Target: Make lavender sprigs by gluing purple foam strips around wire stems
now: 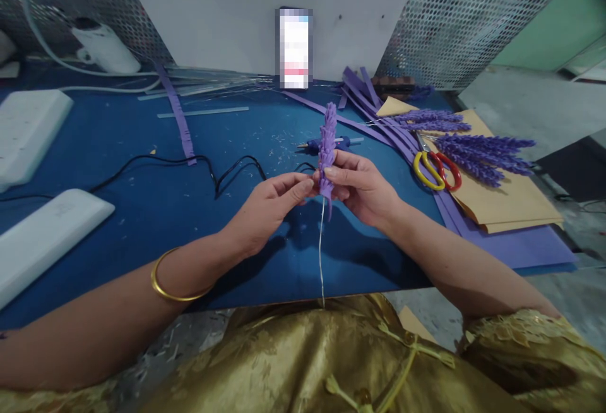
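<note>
A purple artificial lavender flower [327,135] stands upright between my two hands, its thin wire stem [320,249] hanging down past the table's front edge. My right hand [362,185] pinches the lower part of the flower from the right, thumb in front. From the left, my left hand [277,204] has its thumb and fingertips pressed together at the flower's base, where a short loose strip end dangles. Behind the flower lies a blue glue gun [343,143], partly hidden by it.
Finished lavender stems [487,154] and scissors [436,170] with yellow and red handles rest on brown paper [516,208] at right, near purple strips [379,113]. A phone [294,50] leans at the back. A black cable [180,159] and white power strips [52,236] lie left.
</note>
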### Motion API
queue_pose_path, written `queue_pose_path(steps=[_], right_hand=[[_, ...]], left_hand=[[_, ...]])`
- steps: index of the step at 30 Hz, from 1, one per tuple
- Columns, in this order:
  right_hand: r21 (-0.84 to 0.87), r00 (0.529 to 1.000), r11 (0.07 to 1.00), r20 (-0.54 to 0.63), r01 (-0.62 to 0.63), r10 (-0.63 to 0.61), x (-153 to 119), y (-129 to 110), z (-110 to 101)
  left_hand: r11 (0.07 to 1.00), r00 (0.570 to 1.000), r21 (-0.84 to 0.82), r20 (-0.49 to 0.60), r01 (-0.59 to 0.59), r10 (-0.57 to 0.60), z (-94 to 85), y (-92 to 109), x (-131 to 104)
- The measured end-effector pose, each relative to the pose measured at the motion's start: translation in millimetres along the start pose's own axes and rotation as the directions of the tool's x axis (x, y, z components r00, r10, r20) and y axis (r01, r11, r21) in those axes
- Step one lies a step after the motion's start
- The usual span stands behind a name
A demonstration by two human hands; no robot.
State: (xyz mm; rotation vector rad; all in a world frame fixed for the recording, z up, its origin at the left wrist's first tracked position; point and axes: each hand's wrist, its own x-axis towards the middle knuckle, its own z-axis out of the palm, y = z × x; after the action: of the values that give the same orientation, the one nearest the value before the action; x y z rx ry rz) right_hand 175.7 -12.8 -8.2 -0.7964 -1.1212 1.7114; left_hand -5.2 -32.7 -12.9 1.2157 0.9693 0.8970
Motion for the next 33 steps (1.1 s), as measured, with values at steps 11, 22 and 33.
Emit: queue_pose_path(steps=[11, 22, 33], right_hand=[[0.005, 0.995, 0.996, 0.031, -0.094, 0.094, -4.1, 0.2, 4.9], [0.097, 0.957, 0.965, 0.182, -0.244, 0.223, 2.2, 2.9, -5.3], [0.036, 0.952, 0.971, 0.207, -0.236, 0.224, 2.4, 0.9, -5.6]], left_hand=[[0.986, 0.988, -0.13, 0.126, 0.104, -0.087, 4.0, -3.4, -2.7], [0.937, 0.949, -0.217, 0.22, 0.272, -0.224, 0.7, 1.0, -2.2], [0.97, 0.966, -0.097, 0.154, 0.224, -0.208, -2.3, -3.9, -2.6]])
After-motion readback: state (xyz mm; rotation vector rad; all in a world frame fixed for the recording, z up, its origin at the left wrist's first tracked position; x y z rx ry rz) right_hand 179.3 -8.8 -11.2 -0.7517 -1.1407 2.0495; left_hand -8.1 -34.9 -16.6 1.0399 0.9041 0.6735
